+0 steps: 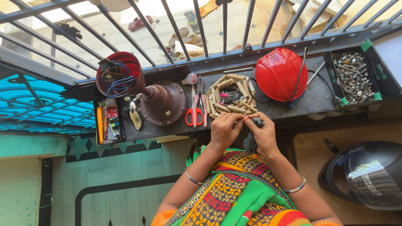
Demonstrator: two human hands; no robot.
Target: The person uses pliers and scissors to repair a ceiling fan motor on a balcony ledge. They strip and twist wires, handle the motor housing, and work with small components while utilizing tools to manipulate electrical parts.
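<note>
My left hand (224, 130) and my right hand (261, 133) meet at the front edge of a dark shelf (310, 102). Together they pinch a small dark grey part (252, 125); the fingers hide most of it. Just beyond my fingers stands a woven basket (229, 97) holding small tools and clips. Red-handled scissors (194, 109) lie left of the basket, beside pliers (202, 94).
A brown fan motor (161, 102) with its red cup of wires (118, 73) stands at left. A red round cover (281, 74) and a black tray of nuts and bolts (355, 77) sit right. A dark helmet (368, 173) rests lower right. Metal railing bars (224, 25) run behind.
</note>
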